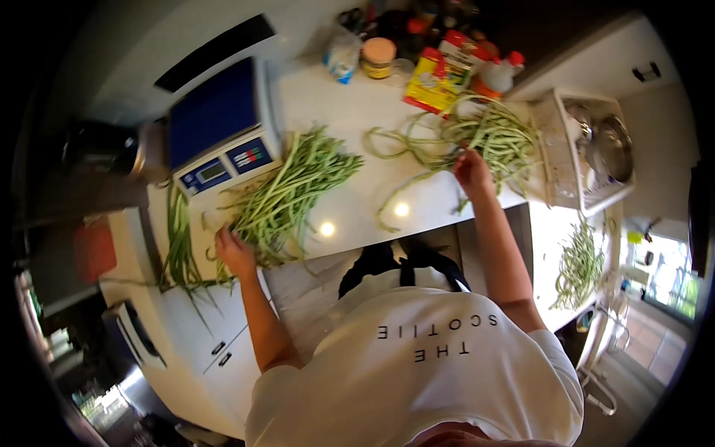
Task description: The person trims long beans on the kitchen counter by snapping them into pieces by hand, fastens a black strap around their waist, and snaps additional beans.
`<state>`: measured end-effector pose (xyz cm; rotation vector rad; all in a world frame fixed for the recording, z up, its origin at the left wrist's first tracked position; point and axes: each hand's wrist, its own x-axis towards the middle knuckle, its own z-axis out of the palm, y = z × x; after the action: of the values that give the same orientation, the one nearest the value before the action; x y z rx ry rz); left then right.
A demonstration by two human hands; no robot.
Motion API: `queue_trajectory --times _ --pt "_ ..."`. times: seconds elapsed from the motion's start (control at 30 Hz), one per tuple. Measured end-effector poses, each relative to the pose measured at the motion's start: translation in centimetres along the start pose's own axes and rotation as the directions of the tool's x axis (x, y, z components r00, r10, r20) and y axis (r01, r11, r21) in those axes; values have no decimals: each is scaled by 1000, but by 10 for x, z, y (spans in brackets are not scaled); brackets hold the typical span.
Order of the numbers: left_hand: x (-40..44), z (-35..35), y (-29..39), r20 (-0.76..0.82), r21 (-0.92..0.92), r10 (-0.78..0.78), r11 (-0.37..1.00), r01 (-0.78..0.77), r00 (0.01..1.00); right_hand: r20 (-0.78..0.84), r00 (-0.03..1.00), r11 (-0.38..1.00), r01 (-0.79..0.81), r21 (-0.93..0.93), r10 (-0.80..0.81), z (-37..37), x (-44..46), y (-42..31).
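My left hand [234, 253] rests at the counter's front edge, fingers loosely apart, touching the near end of a pile of long green beans [287, 197]. Darker green leafy stalks [180, 249] lie just left of it and hang over the edge. My right hand [474, 175] is closed, with fingertips pinched at the near side of a second, paler heap of long beans [491, 138]. Several of those beans trail leftward across the white counter [372, 190]. The fingertips partly hide what they grip.
A digital scale [220, 127] with a blue platform stands at the back left. Yellow and red packets [433, 80], a jar [378, 58] and bottles line the back. A white dish rack [588, 153] holds metal bowls at right. More beans [581, 264] lie on the side counter.
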<state>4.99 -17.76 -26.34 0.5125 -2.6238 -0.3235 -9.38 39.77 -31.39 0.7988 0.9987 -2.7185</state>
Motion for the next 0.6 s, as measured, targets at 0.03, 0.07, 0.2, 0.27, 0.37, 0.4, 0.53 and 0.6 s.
queue_trajectory --times 0.03,0.07,0.2,0.27,0.37,0.4,0.53,0.6 --pt "2 1 14 18 -32 19 999 -19 1000 -97 992 981 66 -185 -85 14 -15 -3" --pt "5 -3 28 -25 43 51 998 -50 998 -179 968 926 100 -363 -175 30 -31 -4" --pt "19 -7 95 -131 38 200 980 -197 971 -50 941 726 225 -650 -335 23 -56 2" --pt "17 -3 139 -141 -135 269 948 -287 953 -18 938 683 238 -691 -345 14 -71 5" --pt "1 19 190 -1 -340 517 805 -487 856 0 954 648 204 -734 -301 -10 -94 10" --pt "-5 23 212 35 -424 589 740 -522 807 31 965 608 189 -771 -260 -19 -103 11" --pt "-24 48 292 99 -632 724 576 -519 683 -62 986 665 58 -744 -155 -55 -138 17" --pt "-24 57 325 134 -668 746 555 -497 653 -111 976 701 52 -712 -186 -72 -158 14"
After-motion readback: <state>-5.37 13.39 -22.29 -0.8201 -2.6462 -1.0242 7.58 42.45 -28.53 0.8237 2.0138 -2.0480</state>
